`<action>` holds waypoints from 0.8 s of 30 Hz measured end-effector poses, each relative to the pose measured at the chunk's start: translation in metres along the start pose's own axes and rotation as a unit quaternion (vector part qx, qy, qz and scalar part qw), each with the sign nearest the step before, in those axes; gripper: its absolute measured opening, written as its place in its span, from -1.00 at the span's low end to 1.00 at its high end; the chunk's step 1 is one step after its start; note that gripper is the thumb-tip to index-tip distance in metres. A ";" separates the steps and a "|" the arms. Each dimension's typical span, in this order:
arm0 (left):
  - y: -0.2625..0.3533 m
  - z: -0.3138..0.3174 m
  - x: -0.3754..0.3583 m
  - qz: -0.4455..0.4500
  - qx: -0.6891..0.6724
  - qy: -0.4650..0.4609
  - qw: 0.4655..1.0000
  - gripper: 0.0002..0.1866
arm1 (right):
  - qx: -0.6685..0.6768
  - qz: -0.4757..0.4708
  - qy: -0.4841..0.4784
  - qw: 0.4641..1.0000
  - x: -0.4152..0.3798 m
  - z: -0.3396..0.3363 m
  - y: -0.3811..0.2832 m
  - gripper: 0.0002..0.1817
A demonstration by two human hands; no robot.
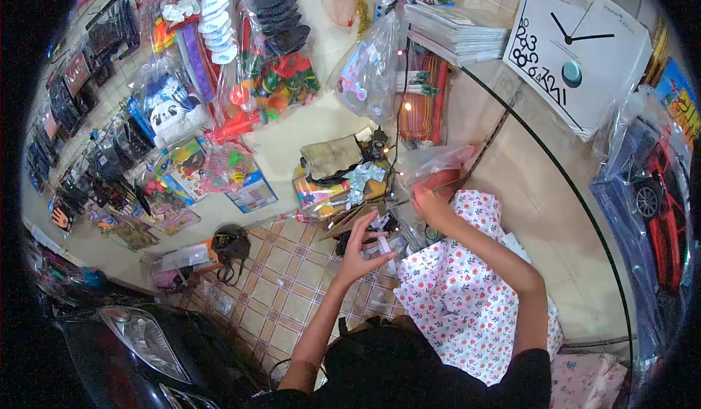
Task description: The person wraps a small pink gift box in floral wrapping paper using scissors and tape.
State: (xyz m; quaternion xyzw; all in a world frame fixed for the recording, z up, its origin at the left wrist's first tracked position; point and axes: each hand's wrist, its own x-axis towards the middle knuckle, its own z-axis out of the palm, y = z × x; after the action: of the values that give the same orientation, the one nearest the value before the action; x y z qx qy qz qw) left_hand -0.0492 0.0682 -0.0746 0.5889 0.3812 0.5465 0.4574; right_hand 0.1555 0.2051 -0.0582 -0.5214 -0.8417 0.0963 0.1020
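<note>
My left hand (pixel 359 254) has its thumb and fingers curved around a small white strip (pixel 384 245), low over a cluttered heap by the floor. Further right, my right hand (pixel 431 206) is bent with fingertips drawn together at the lower edge of a clear plastic bag (pixel 427 162); what they pinch is hidden. A white cloth with a red flower print (pixel 453 270) lies under and beside my right forearm. Just beyond my left hand are brown cardboard pieces (pixel 352 220) and a crumpled light-blue patterned piece (pixel 365 181).
A glass edge (pixel 562 146) curves along the right, near a white clock (pixel 577 44) and a bagged red toy car (pixel 661 212). Stacked white books (pixel 460 33) stand at the back. Bagged goods hang left, above a black motorbike (pixel 139 336). A dark bag (pixel 231 245) rests on the tiles.
</note>
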 end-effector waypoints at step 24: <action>0.010 -0.005 0.005 0.032 0.005 -0.010 0.999 -0.03 | -0.054 -0.001 -0.034 0.998 -0.026 -0.052 0.000 -0.69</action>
State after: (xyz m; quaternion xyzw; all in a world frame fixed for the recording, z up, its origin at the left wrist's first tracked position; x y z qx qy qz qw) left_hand -0.0544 0.0707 -0.0641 0.6083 0.3609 0.5529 0.4404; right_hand 0.1814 0.1849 -0.0100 -0.5216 -0.8493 0.0686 0.0450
